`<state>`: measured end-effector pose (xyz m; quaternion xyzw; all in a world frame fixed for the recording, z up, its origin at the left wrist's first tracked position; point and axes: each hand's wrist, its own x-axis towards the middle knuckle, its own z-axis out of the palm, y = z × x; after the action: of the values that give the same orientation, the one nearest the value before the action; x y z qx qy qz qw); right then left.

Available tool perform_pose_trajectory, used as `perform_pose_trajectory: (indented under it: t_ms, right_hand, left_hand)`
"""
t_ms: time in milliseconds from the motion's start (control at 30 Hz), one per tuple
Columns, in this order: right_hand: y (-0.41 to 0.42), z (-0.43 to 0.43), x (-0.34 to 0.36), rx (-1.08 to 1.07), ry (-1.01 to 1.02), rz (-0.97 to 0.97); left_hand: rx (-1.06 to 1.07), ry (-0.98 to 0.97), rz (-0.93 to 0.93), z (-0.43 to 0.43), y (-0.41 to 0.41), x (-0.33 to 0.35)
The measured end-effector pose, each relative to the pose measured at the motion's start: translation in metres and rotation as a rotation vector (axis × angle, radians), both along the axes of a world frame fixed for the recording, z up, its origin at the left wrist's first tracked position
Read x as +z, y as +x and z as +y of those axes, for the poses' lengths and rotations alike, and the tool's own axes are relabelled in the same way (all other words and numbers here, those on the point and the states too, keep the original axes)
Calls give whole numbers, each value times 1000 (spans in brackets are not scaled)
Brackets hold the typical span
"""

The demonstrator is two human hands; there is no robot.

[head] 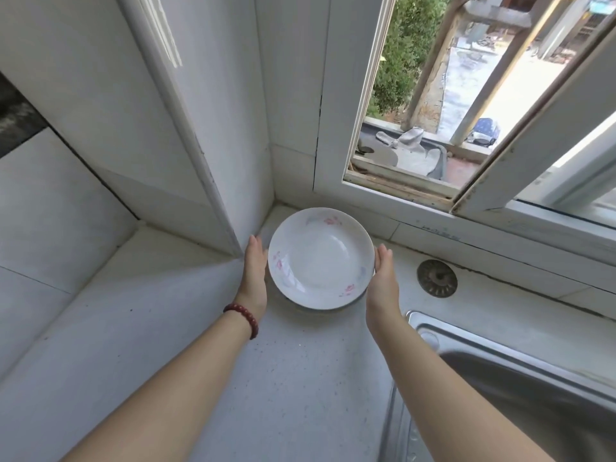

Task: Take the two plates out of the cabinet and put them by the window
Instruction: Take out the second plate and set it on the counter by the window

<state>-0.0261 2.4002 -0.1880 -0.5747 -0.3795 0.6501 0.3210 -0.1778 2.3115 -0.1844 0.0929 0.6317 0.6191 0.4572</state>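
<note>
A white plate with faint pink and blue flowers (320, 258) sits between my two hands over the white countertop (266, 378), in the corner just below the window (416, 95). Under its near edge shows the darker rim of a second plate (320, 311), stacked beneath it. My left hand (255, 271), with a red bead bracelet at the wrist, lies flat against the left rim with straight fingers. My right hand (383, 278) does the same on the right rim. Whether the stack rests on the countertop or hangs just above it, I cannot tell.
A steel sink (516, 378) fills the lower right, close to my right forearm. A round metal strainer (437, 278) lies on the countertop right of the plates. The window sash (533, 135) stands open. White tiled walls close in on the left and behind.
</note>
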Motion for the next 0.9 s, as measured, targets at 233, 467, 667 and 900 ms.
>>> perform_pose_trajectory:
  t_ms: [233, 467, 667, 900]
  right_hand:
    - [-2, 0, -9, 44, -27, -54]
    - [-4, 2, -12, 100, 48, -142]
    - [-6, 2, -15, 136, 56, -173]
    - [-5, 3, -15, 131, 63, -165]
  left_hand:
    - [-56, -32, 62, -1, 0, -8]
    - [-83, -22, 92, 0, 3, -11]
    - [-66, 38, 113, 3, 9, -10]
    - [-85, 43, 114, 3, 7, -16]
